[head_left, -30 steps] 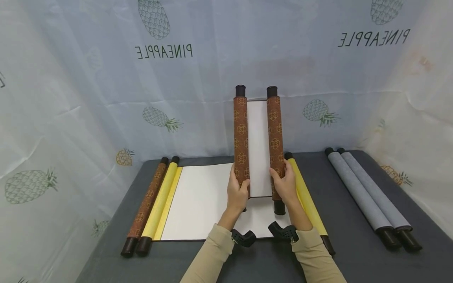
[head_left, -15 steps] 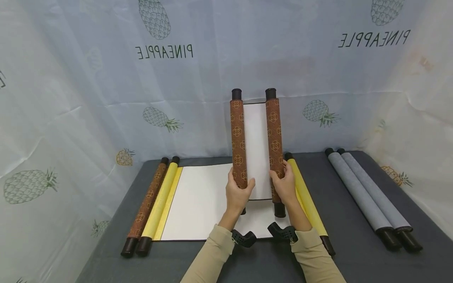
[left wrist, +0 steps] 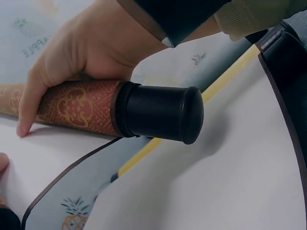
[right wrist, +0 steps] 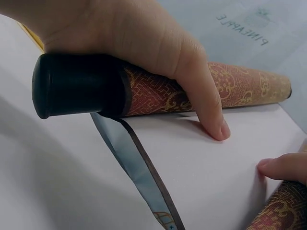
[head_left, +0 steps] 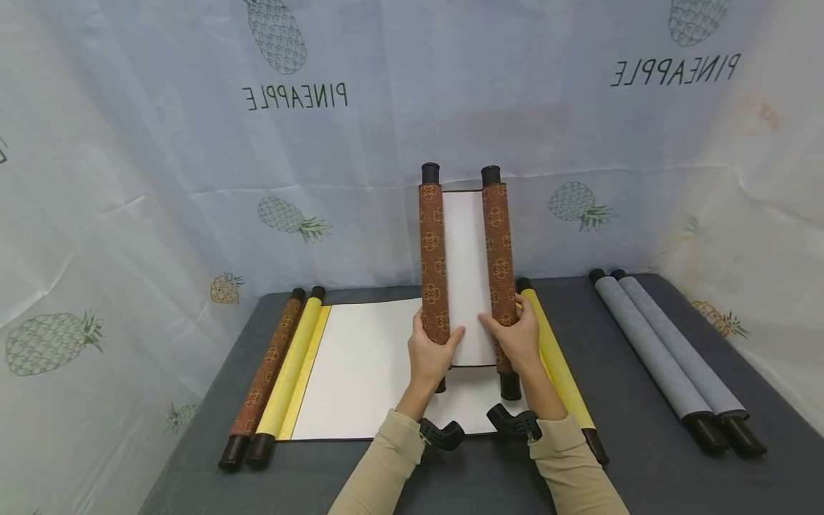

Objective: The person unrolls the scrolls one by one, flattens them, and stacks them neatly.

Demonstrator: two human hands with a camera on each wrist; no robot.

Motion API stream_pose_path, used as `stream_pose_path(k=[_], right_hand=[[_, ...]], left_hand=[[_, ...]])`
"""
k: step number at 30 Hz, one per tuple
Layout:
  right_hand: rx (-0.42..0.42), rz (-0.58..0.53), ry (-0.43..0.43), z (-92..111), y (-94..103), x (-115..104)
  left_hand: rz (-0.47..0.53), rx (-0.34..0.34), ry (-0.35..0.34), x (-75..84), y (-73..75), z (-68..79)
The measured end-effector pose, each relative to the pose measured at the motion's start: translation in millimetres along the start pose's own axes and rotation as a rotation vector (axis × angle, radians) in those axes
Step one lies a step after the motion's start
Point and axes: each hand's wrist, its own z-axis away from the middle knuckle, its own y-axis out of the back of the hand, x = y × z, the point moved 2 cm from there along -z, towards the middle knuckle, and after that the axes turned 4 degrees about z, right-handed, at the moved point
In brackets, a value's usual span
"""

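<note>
A brown patterned scroll with black end knobs is held up, its two rolls standing nearly upright with a strip of white paper between them. My left hand grips the left roll near its lower end, thumb over the front. The right hand holds the right roll likewise; in the right wrist view its thumb reaches over the roll onto the paper. Below and behind lies a yellow scroll, unrolled on the table with its white sheet showing. The hands and held scroll cover part of that sheet.
Left of the yellow scroll lies another rolled brown scroll. Two grey rolls rest side by side on the right of the dark table. A pineapple-print curtain hangs behind and at both sides.
The two brown rolls have moved slightly apart, baring a wider strip of paper. The held scroll has dropped a little, and its left roll has shifted left. The scrolls on the table stay put.
</note>
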Motion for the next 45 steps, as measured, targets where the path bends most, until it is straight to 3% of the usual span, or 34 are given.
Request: stream_pose_path(k=[7,16,24,32,39,45], right_hand=[[0.039,0.034,-0.008,-2,3.5,0],[0.076,0.055,-0.01,-4,9.2,2],[0.046,0.043,-0.025,-6,15.9,1],[0.015,0.066,-0.022,-7,20.1,3],[0.051,0.058,-0.022,-5,19.9,1],[0.045,0.032,-0.029,-4,20.4,-1]], left_hand=[[0.001,0.032,-0.027,0.6,2.0,-1.1],[0.035,-0.002,0.02,-2.5,5.4,-4.2],[0.08,-0.042,0.06,-4.3,8.6,-7.6],[0.066,-0.026,0.079,-5.9,15.6,-11.0],[0.101,-0.096,0.136,0.5,25.9,-16.6],[0.069,-0.138,0.154,6.3,34.3,-20.1]])
